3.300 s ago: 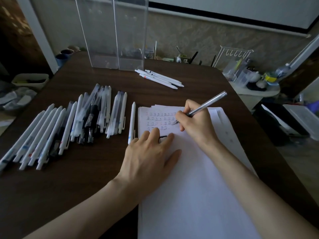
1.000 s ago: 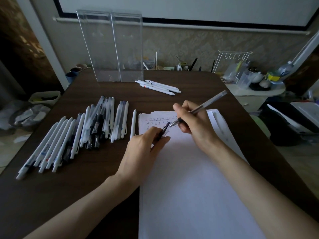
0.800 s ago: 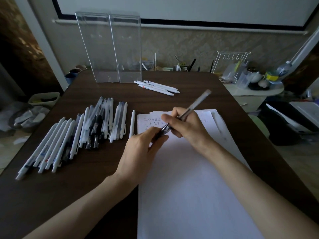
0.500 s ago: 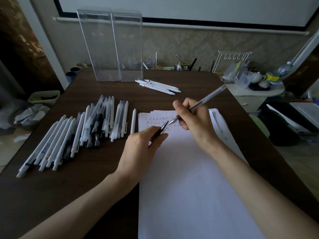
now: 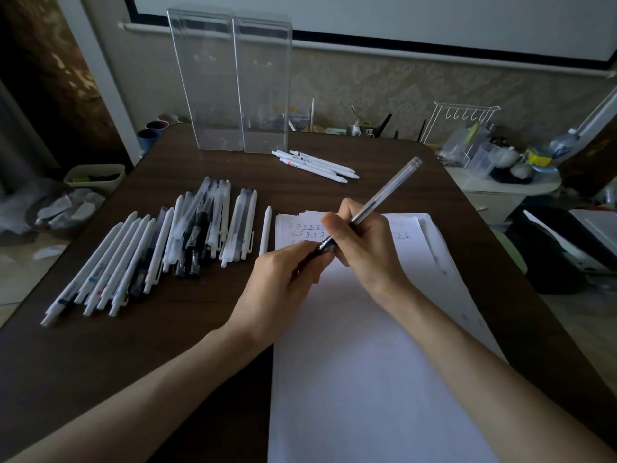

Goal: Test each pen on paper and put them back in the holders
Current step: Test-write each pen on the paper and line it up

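Head view: pen [image 5: 384, 195] tip hidden (cap [image 5: 322, 247])

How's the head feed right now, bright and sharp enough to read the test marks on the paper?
Head view: dim, light coming from the right; paper is the brightest area, table nearly black. Marks show as faint rows but are not crisp. Wide-angle bend curves the holders and edges. No glare on the pen.

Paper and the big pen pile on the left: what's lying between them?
Head view: one white pen lies alone on the table between the pile and the paper, apart from both.
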A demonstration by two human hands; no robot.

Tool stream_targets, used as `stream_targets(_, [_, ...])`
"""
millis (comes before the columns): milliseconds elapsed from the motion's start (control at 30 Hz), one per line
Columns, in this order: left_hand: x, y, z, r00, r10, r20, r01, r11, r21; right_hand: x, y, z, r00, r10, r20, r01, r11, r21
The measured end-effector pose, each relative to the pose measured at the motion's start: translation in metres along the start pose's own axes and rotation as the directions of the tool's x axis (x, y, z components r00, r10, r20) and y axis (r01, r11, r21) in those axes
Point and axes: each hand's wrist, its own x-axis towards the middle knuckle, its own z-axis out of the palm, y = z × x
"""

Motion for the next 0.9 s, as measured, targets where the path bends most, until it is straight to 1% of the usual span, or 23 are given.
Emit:
stream_targets(67, [0.0, 0.0, 0.0, 0.999, -0.031, -0.015, 0.031, 0.999, -0.007, 0.001, -0.002, -0.003, 1.0, 0.02, 0.024, -0.019, 0.999, -0.026])
stream_targets(100, [0.001, -0.001, 0.0, 0.998, -0.059, -0.026, 0.059, 0.998, -0.012, 0.001, -0.002, -0.005, 0.999, 0.039, 0.023, -0.039, 0.999, -0.012])
stream_targets(167, [0.001, -0.004, 0.0, 0.993, -0.11, -0.041, 0.109, 0.994, -0.024, 0.001, -0.002, -0.011, 0.999, 0.05, -0.009, -0.05, 0.997, 0.056])
stream_targets(233, [0.002, -0.004, 0.0, 0.99, -0.136, -0.039, 0.134, 0.99, -0.031, 0.001, 0.0, -0.013, 0.998, 0.04, -0.048, -0.035, 0.996, 0.088])
stream_targets(333, [0.0, -0.003, 0.0, 0.989, -0.141, -0.051, 0.139, 0.99, -0.029, -0.001, 0.002, -0.008, 0.997, 0.058, -0.049, -0.055, 0.997, 0.051])
stream_targets(467, [-0.005, -0.005, -0.002, 0.989, -0.102, -0.107, 0.107, 0.994, 0.036, -0.003, -0.001, 0.002, 0.998, 0.059, -0.018, -0.058, 0.998, 0.015])
stream_targets(600, [-0.002, -0.008, 0.0, 0.985, -0.117, -0.13, 0.134, 0.982, 0.134, 0.004, 0.0, 0.004, 0.999, 0.036, 0.005, -0.036, 0.998, -0.046])
stream_targets(667, [0.003, -0.011, -0.007, 0.983, -0.098, -0.156, 0.132, 0.966, 0.221, 0.013, -0.001, 0.005, 1.0, 0.031, 0.003, -0.031, 0.998, -0.046])
stream_targets(733, [0.008, -0.015, -0.023, 0.979, -0.074, -0.192, 0.14, 0.924, 0.356, 0.025, -0.003, 0.007, 1.0, -0.005, -0.003, 0.005, 0.999, -0.039])
stream_targets(767, [0.01, -0.018, -0.034, 0.973, -0.084, -0.215, 0.173, 0.882, 0.438, 0.031, -0.002, 0.01, 0.999, -0.038, 0.007, 0.039, 0.997, -0.069])
stream_targets(833, [0.009, -0.029, -0.058, 0.96, -0.125, -0.25, 0.252, 0.773, 0.582, 0.041, 0.003, 0.016, 0.992, -0.11, 0.064, 0.121, 0.971, -0.206])
stream_targets(900, [0.001, -0.038, -0.075, 0.959, -0.144, -0.242, 0.271, 0.709, 0.651, 0.048, 0.01, 0.022, 0.969, -0.2, 0.143, 0.239, 0.902, -0.361])
